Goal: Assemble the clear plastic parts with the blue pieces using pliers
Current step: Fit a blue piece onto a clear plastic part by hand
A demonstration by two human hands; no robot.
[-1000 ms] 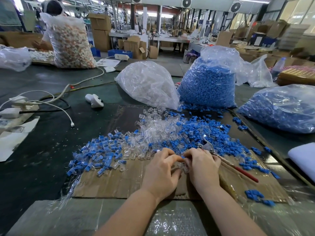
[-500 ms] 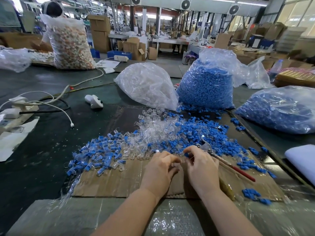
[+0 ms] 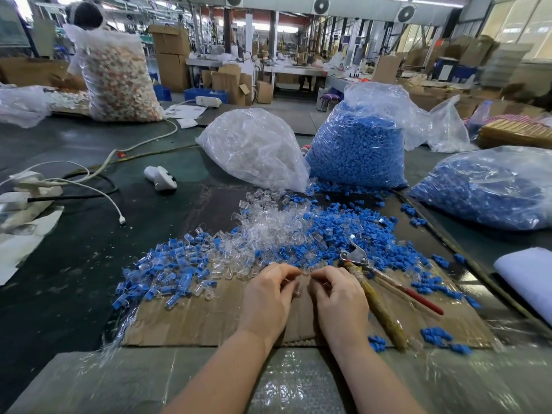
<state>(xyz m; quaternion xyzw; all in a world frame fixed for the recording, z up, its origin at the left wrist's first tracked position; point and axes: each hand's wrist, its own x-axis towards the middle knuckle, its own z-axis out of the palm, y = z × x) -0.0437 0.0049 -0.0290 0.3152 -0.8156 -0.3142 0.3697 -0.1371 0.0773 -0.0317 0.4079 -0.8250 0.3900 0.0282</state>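
Note:
A heap of clear plastic parts [image 3: 268, 225] and loose blue pieces [image 3: 343, 231] covers the far half of a cardboard sheet [image 3: 194, 321]. Left of it lie joined clear-and-blue pieces [image 3: 167, 276]. My left hand [image 3: 268, 297] and my right hand [image 3: 340, 297] meet at the heap's near edge, fingertips pinched together around a small clear plastic part [image 3: 304, 271]. What else the fingers hold is hidden. The pliers [image 3: 355, 256] lie on the cardboard just right of my right hand, untouched, with one taped handle and one red handle pointing toward me.
Behind the heap stand a bag of clear parts [image 3: 254, 150] and a bag of blue pieces [image 3: 358, 150]; another blue bag [image 3: 490, 189] lies at right. A white handheld device [image 3: 161, 177] and cables [image 3: 89, 186] lie at left. A person works at the far left.
Both hands have slid forward to the heap's edge and the fingertips have drawn closer. My right hand has shifted left, uncovering the pliers' handles.

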